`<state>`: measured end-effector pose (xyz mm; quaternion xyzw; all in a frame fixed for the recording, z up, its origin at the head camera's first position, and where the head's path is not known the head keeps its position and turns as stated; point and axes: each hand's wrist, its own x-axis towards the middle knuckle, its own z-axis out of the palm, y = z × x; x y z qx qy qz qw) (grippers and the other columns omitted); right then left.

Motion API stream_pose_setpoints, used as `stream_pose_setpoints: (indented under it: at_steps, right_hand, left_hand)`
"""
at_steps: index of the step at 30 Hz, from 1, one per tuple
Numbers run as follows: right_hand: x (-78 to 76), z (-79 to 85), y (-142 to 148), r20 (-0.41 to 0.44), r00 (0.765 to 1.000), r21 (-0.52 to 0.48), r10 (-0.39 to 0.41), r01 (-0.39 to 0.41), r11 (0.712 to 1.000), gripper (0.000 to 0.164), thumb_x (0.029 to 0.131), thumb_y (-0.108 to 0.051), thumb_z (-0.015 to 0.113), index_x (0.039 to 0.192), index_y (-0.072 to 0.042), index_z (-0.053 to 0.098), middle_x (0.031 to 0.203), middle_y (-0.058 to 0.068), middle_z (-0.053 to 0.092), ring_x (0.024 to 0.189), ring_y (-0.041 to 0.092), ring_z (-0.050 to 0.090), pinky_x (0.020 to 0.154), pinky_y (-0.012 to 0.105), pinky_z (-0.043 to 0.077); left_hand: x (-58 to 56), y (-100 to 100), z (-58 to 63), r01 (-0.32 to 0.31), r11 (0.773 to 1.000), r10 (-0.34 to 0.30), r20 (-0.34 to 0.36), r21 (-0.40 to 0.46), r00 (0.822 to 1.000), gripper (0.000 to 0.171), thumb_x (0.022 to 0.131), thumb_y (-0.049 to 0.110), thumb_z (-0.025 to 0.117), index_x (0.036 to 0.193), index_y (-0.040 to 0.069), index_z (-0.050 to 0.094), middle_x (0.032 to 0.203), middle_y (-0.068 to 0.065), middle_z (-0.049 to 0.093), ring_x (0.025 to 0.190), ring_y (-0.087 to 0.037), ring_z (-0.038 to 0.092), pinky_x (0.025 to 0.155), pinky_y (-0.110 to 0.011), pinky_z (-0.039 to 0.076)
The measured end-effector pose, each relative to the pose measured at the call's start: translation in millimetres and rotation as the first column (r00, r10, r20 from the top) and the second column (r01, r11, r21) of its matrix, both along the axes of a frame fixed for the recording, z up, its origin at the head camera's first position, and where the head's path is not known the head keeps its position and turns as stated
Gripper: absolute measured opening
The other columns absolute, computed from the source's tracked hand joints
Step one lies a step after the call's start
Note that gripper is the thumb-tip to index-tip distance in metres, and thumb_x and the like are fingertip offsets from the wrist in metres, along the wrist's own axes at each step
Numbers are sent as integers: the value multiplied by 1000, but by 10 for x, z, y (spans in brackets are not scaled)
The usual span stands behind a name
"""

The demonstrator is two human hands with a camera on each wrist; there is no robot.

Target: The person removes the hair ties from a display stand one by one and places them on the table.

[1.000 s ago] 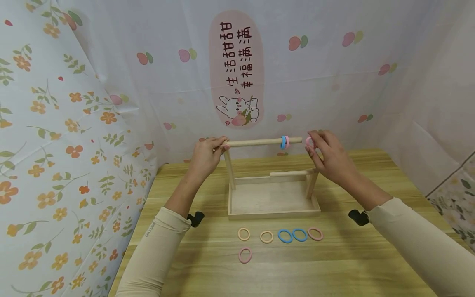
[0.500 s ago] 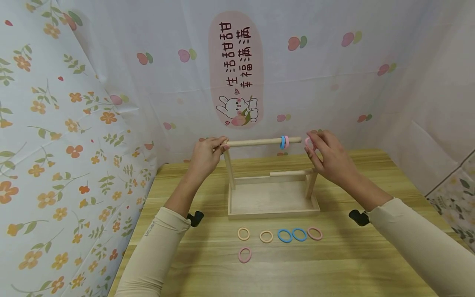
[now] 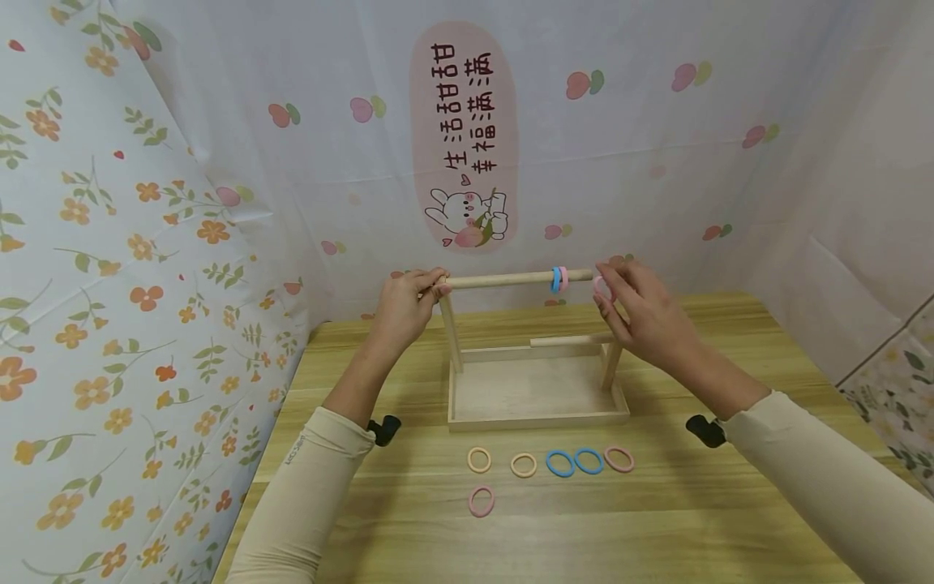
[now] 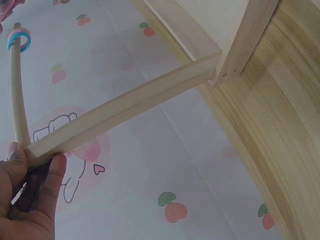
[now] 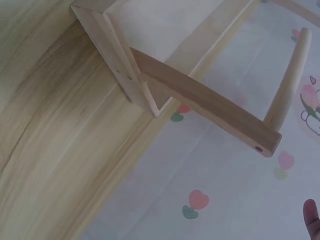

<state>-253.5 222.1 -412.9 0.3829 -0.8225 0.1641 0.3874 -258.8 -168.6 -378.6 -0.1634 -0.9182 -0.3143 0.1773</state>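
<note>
My left hand [image 3: 409, 307] grips the top of the tall post of a wooden rack [image 3: 540, 420], where the upper rod [image 3: 499, 281] joins it. A blue ring [image 3: 557, 281] and a pink one hang side by side on that rod near its free right end. Between thumb and fingers of my right hand [image 3: 649, 312] is another pink ring [image 3: 602, 289], held just right of the rod's tip. In the left wrist view, fingers [image 4: 47, 187] press round the post's end. The right wrist view shows only a fingertip [image 5: 311, 212]; the ring is outside it.
A lower rod [image 3: 569, 341] points left from the short right post. On the table in front of the tray lie two yellow rings [image 3: 479, 460], two blue rings [image 3: 560, 464] and two pink rings [image 3: 619, 459]. Patterned cloth [image 3: 314, 195] stands behind and left.
My right hand has moved slightly left with the pink ring, bringing it closer to the upper rod's free end. The left hand stays on the post.
</note>
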Motion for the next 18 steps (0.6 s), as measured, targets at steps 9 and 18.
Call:
stream_pose_setpoints:
  at_steps: [9, 18]
  right_hand:
    - [24, -25, -48, -73, 996, -1, 48, -49, 999, 53, 120, -31, 49, 150, 10, 60, 112, 33, 62, 90, 43, 58, 72, 50, 50]
    - [54, -55, -73, -87, 994, 30, 69, -66, 997, 52, 120, -30, 48, 149, 12, 60, 108, 29, 63, 85, 37, 55, 72, 48, 47]
  left_hand:
    - [-1, 5, 0, 0, 1000, 0, 6, 3, 1000, 39, 106, 26, 72, 140, 6, 76, 130, -19, 80, 103, -38, 75, 85, -46, 67]
    - [-3, 4, -2, 4, 1000, -4, -5, 1, 1000, 39, 105, 25, 73, 139, 5, 77, 130, -20, 80, 105, -39, 75, 87, -48, 67]
